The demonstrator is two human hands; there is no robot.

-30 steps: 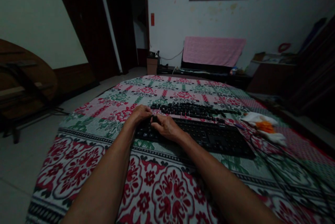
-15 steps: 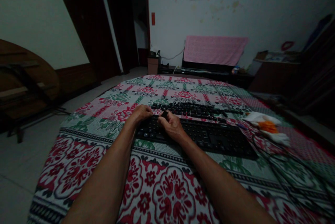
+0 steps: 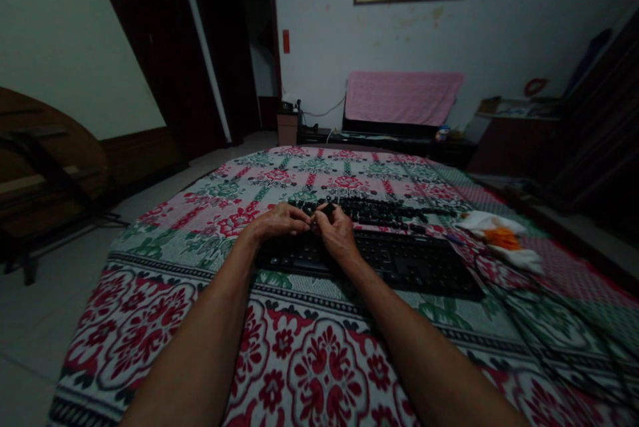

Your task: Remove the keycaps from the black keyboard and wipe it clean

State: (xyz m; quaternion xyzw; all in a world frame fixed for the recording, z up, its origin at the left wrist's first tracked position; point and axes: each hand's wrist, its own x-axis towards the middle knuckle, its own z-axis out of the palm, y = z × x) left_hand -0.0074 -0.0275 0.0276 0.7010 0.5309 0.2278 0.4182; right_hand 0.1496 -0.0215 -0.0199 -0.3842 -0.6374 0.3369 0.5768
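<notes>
A black keyboard [image 3: 424, 264] lies across the patterned cloth in front of me, much of its top showing small round key posts. Several loose black keycaps [image 3: 379, 209] are spread in a band just behind it. My right hand [image 3: 335, 231] is closed over the keyboard's left half, pinching a small black piece [image 3: 329, 208] whose kind is too dark to make out. My left hand [image 3: 283, 219] meets it from the left, fingertips pressed together at the right thumb. Whatever those left fingers hold is hidden.
A flowered cloth [image 3: 327, 374] covers the table. On the right lie a white wrapper with orange material [image 3: 502, 238] and dark looped cables [image 3: 524, 320]. Beyond the table, a pink towel [image 3: 402, 98] hangs over a dark screen. A folded round tabletop [image 3: 44, 154] leans at the left wall.
My left hand has moved right from the keyboard's back-left corner to the right hand's fingertips. My right hand has shifted slightly right and back with the black piece. The view has tilted slightly.
</notes>
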